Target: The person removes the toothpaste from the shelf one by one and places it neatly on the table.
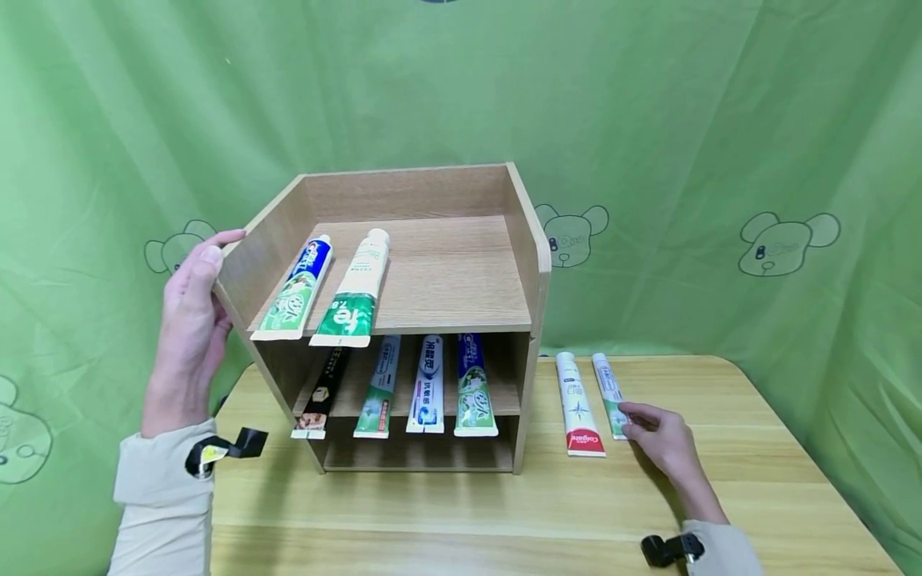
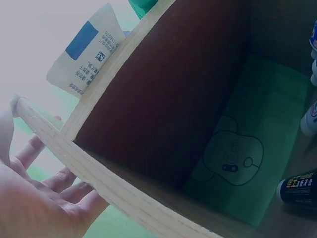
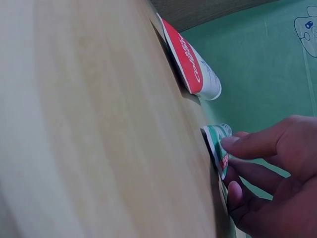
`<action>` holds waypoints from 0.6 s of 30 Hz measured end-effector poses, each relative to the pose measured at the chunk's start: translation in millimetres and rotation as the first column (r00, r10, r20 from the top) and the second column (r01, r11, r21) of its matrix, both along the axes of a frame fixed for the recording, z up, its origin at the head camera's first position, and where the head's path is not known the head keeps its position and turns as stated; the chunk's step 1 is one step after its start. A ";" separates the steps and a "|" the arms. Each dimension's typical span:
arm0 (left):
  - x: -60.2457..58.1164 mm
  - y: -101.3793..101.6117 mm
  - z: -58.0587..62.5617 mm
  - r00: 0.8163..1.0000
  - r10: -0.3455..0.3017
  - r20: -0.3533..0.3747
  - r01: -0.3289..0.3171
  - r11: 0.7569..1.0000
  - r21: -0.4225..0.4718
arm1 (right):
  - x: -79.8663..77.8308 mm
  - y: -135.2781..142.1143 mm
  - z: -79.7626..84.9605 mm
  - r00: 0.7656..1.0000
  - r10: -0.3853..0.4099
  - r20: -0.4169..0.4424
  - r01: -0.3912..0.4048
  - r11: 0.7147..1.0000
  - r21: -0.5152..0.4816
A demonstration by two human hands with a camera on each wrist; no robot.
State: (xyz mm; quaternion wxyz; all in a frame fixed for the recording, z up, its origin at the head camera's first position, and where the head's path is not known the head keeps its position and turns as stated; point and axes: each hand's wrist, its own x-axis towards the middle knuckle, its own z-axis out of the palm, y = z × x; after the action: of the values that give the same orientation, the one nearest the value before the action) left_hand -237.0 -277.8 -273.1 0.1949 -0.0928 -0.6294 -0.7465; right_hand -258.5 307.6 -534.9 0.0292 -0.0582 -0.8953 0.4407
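Note:
My left hand (image 1: 189, 328) holds the upper left side panel of a wooden desk shelf (image 1: 519, 240), the thumb by its front edge and the fingers along the outside. On the table at the right, my right hand (image 1: 666, 442) pinches the lower end of a slim white-and-green toothpaste tube (image 1: 609, 392) between thumb and fingers. The right wrist view shows the thumb on top of that tube's flat end (image 3: 218, 146), which lies at the tabletop. Just left of it lies a red-and-white Colgate tube (image 1: 579, 408), untouched.
On the shelf's top level lie a blue-and-green tube (image 1: 297, 288) and a white-and-green tube (image 1: 358, 284). Several tubes, among them a black one (image 1: 326, 392), stick out from the middle level. Green cloth (image 1: 684, 144) hangs behind the wooden table (image 1: 461, 512).

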 end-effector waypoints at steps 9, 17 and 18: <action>-0.1 2.4 0.9 1.000 0.016 0.001 -0.016 1.000 -0.015 | 1.3 0.9 1.3 0.999 -0.014 -0.045 0.014 1.000 0.005; -1.0 2.0 0.7 1.000 0.018 0.000 -0.018 1.000 -0.005 | 3.7 0.9 13.3 0.999 -0.022 -0.033 0.020 0.999 -0.044; -0.8 1.8 0.6 1.000 0.018 0.001 -0.018 1.000 -0.003 | 4.4 0.7 14.9 0.999 -0.020 -0.037 0.018 0.998 -0.056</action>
State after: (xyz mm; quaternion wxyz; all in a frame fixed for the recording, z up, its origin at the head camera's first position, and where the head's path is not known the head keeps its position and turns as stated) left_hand -237.8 -276.0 -272.6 0.2011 -0.0868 -0.6314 -0.7439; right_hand -254.1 308.3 -520.0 0.0485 -0.0593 -0.8814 0.4661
